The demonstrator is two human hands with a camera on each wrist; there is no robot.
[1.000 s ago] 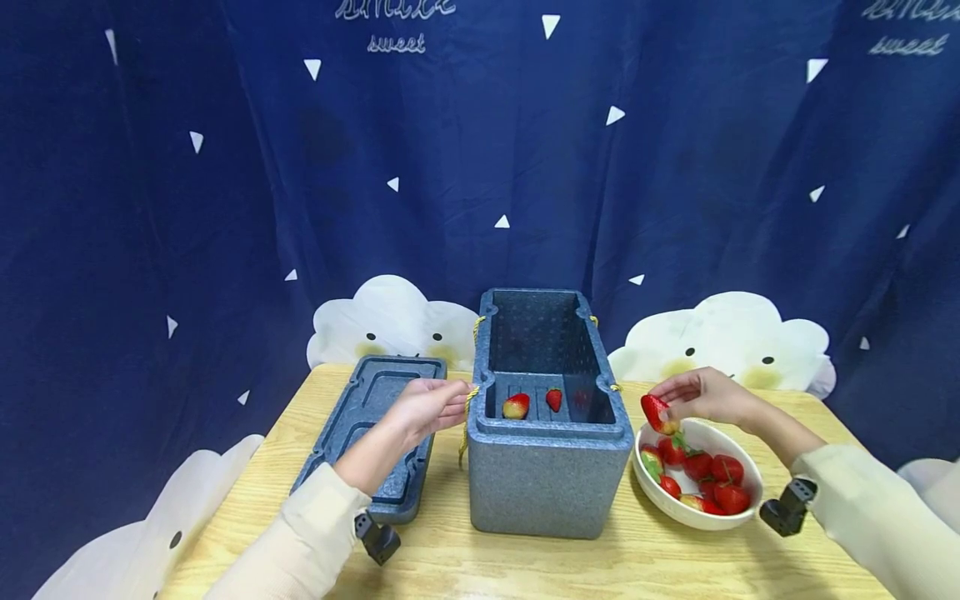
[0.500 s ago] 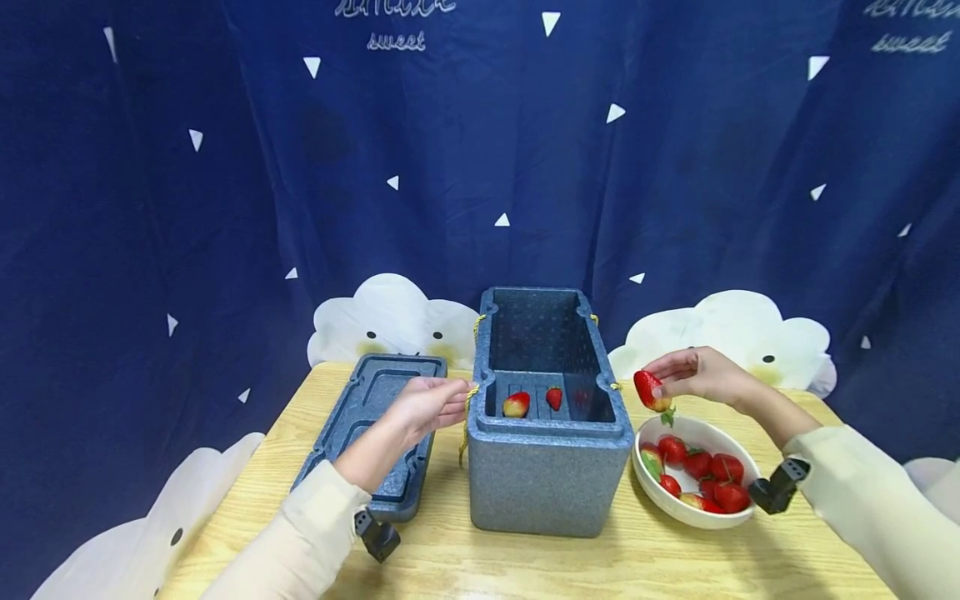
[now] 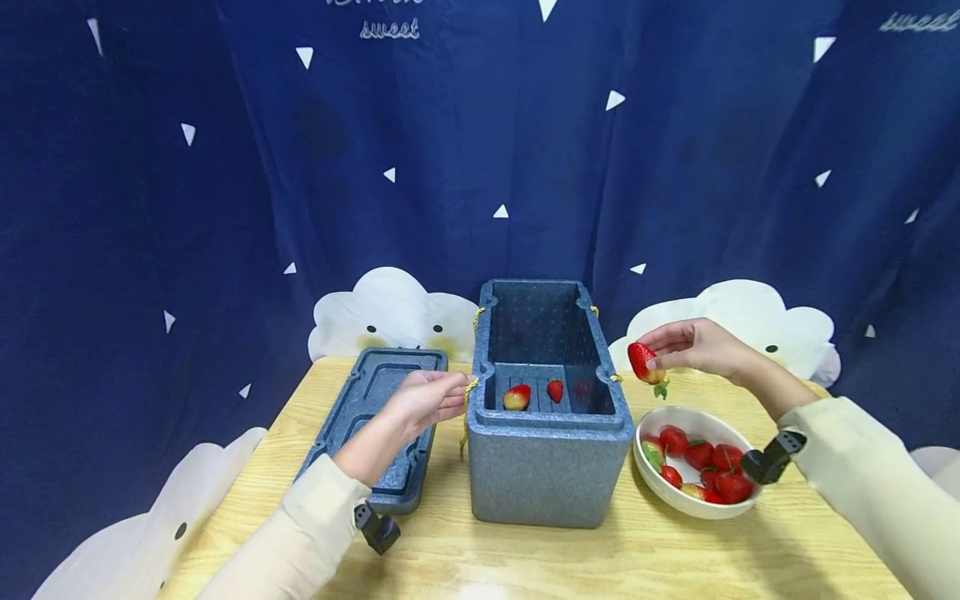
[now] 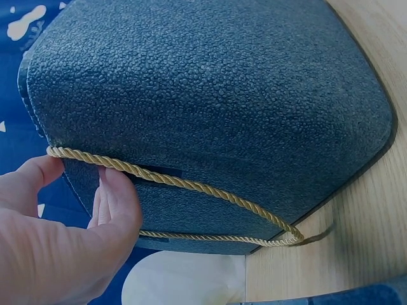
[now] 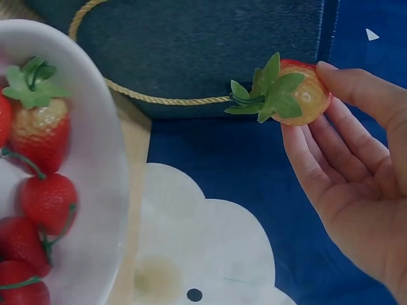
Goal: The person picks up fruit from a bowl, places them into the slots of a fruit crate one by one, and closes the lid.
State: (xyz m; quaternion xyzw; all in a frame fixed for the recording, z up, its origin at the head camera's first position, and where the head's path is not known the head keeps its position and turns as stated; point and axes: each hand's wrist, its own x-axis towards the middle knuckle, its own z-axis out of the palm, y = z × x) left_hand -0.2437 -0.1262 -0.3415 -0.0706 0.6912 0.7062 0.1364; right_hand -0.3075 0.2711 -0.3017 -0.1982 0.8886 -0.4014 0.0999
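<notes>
My left hand [image 3: 429, 400] is at the left side of a dark grey-blue foam box [image 3: 551, 479], with fairly straight fingers. Its thumb and fingertips touch the box's yellow cord [image 4: 203, 189] just below the rim. My right hand [image 3: 697, 346] pinches a red strawberry [image 3: 643, 362] with a pale yellow top, raised in the air right of the box. In the right wrist view, green leaves on that strawberry [image 5: 304, 95] point away from the palm. Two strawberries lie on the box floor, one partly yellow [image 3: 517, 397], the other small and red [image 3: 554, 390].
A white bowl [image 3: 651, 487] holding several strawberries stands right of the box. The box's lid [image 3: 390, 379] lies left of it on the wooden table [image 3: 540, 562], partly behind my left forearm. A dark blue curtain [image 3: 450, 125] with white clouds hangs behind.
My right hand has lifted the strawberry up and slightly left from over the bowl. The left hand has kept its place at the box. The head view has tipped slightly downward.
</notes>
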